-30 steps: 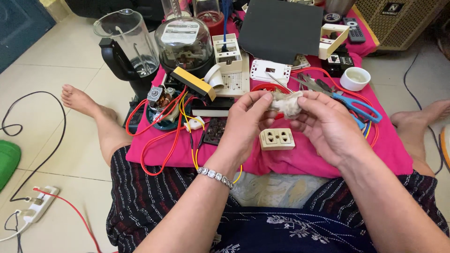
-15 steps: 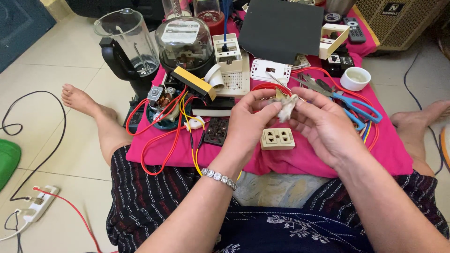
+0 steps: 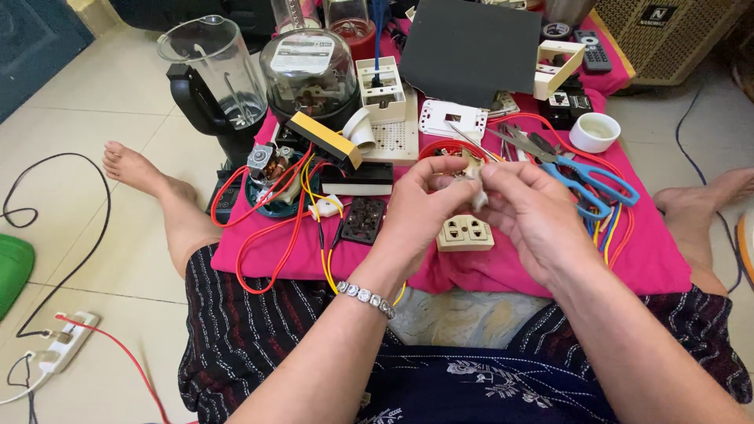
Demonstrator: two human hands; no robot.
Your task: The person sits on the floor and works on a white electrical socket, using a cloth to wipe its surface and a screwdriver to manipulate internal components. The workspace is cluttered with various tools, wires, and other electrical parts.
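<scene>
The person sits on the floor with a pink cloth [image 3: 652,267] spread over the lap as a work surface, and both hands meet just above its middle. The left hand [image 3: 424,208] and the right hand [image 3: 534,212] are brought together, fingertips pinched on a small cream-coloured electrical part [image 3: 473,169] held between them, raised off the cloth and close to the eyes, probably so that the fine detail can be worked by thumb and forefinger (what exactly the fingers do to it is too small to tell). A beaded bracelet [image 3: 365,297] sits on the left wrist.

Directly below the hands, at 6 o'clock from the part, a cream socket block [image 3: 465,232] lies flat on the cloth, within easy reach. At 9 o'clock from it lies a dark socket plate [image 3: 362,220], with red and yellow wires [image 3: 271,235] looping off toward 8 o'clock. At 3 o'clock from the hands rest blue-handled scissors [image 3: 589,184]; a small white cup [image 3: 594,131] stands at 2 o'clock. Toward 11 o'clock stand a glass-domed meter [image 3: 310,67] and, farther left, a blender jug [image 3: 206,67] on its dark base. A dark grey board [image 3: 471,47] lies at 12 o'clock. On the tiled floor at 8 o'clock a white power strip [image 3: 59,349] lies well apart.
</scene>
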